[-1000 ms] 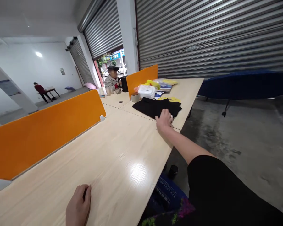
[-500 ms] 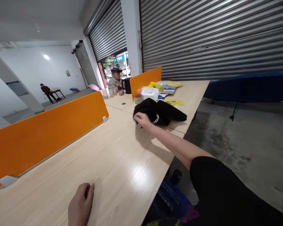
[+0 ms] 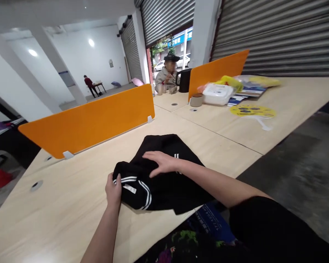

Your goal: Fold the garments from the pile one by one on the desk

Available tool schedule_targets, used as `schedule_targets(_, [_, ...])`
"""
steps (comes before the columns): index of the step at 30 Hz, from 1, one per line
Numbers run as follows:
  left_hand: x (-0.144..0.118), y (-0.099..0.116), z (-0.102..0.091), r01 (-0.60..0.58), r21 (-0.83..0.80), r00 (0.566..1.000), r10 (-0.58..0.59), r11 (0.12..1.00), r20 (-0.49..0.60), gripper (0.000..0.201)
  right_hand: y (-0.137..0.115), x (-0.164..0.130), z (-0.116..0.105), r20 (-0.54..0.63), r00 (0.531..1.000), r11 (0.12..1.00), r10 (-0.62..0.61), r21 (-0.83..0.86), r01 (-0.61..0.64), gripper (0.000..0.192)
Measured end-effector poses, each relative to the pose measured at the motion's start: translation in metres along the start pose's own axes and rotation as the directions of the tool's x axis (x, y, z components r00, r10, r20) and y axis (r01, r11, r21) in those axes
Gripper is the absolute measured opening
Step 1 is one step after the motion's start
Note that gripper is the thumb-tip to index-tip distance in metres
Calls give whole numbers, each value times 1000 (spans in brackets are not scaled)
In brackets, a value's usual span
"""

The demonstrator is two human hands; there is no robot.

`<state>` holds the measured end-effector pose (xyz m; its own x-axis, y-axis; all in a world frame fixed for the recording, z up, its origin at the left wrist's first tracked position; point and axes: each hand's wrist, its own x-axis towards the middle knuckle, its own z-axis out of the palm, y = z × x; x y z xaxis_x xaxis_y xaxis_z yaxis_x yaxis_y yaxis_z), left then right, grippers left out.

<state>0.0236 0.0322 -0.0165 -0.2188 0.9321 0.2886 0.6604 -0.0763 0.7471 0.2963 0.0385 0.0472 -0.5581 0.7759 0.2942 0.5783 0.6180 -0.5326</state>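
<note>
Black garment (image 3: 161, 179) now lies bunched on the wooden desk (image 3: 71, 204) right in front of the person; half a second ago it was far down the desk by the white box and only the right hand had it, dragging it along. View has swung left too, so the orange divider (image 3: 90, 120) now sits centre and the shutter is off to the right. Left hand (image 3: 113, 190) was resting fisted on bare wood earlier, now it is at the garment's near-left edge, fingers closed around the fold with the white stripes, pinching cloth. Right hand (image 3: 161, 163) lies flat on top of the garment, fingers spread and straight, pressing, not gripping anything. So garment sits under the right palm and inside the left hand's pinch, its right part hanging slightly over the desk edge. Farther down the desk: second orange divider (image 3: 218, 69), white lidded box (image 3: 217, 94), contents can't tell, yellow fan (image 3: 252, 111) lying flat, a stack of papers and plastic packets (image 3: 253, 86) behind it, small round brown-topped container (image 3: 196, 99) just beside the box. A seated person (image 3: 167, 75) is at the far end, another person (image 3: 89, 84) stands at a table way back.
</note>
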Motion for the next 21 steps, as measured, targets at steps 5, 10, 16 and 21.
schedule_targets(5, [12, -18, -7, 49, -45, 973, -57, 998, -223, 20, 15, -40, 14, -23, 991, 941, 132, -311, -133, 21])
schedule_targets(10, [10, -6, -25, 16, 52, 967, -2, 998, -253, 18, 22, -43, 13, -172, 949, 932, 266, -206, -298, 12])
schedule_targets(16, [-44, 36, -30, -469, 244, 859, 502, 849, -97, 32, 22, -31, 15, -175, 914, 923, 367, -55, -381, 9])
schedule_targets(21, [-93, 52, 1, -638, 155, 731, 528, 755, 433, 58, 23, -16, 16, -172, 914, 926, 367, -22, -376, 57])
